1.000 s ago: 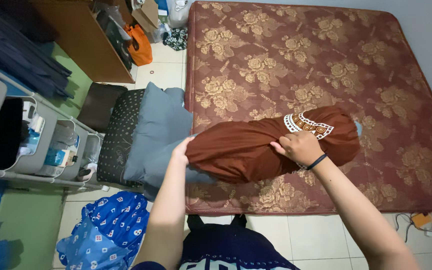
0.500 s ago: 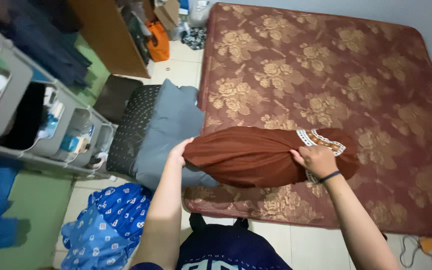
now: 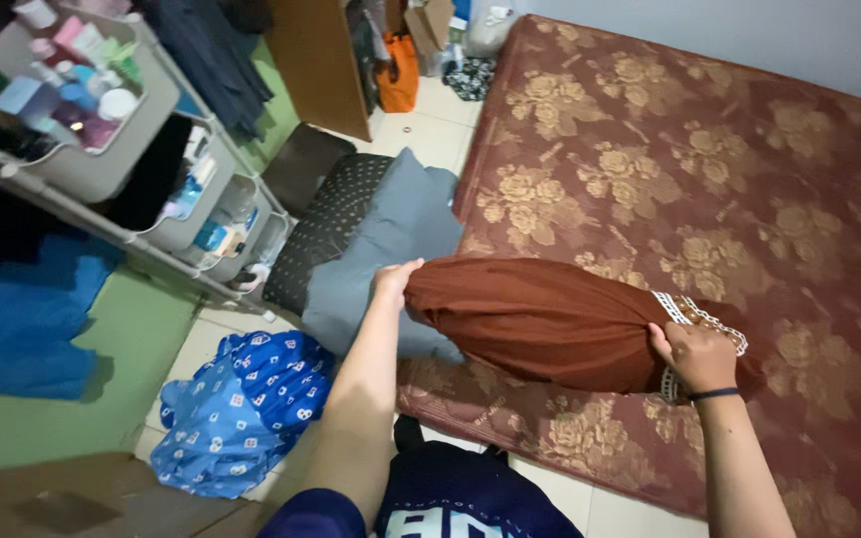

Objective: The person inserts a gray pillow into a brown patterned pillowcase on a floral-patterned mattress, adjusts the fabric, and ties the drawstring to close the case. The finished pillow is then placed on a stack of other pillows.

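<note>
I hold a long pillow in a rust-brown cover across the near edge of a maroon floral mattress. My left hand grips its left end. My right hand, with a dark band on the wrist, grips the right end by the white patterned trim of the cover's opening. The pillow lies roughly level, slightly above the mattress.
A grey-blue pillow and a dark dotted cushion lean on the floor left of the mattress. A blue patterned cloth bundle lies below them. A grey rack of bins stands at left, a wooden cabinet behind.
The view has swung left and down. The brown pillow and both hands now sit further right and lower in the picture; my right hand has slid toward the trimmed end.
</note>
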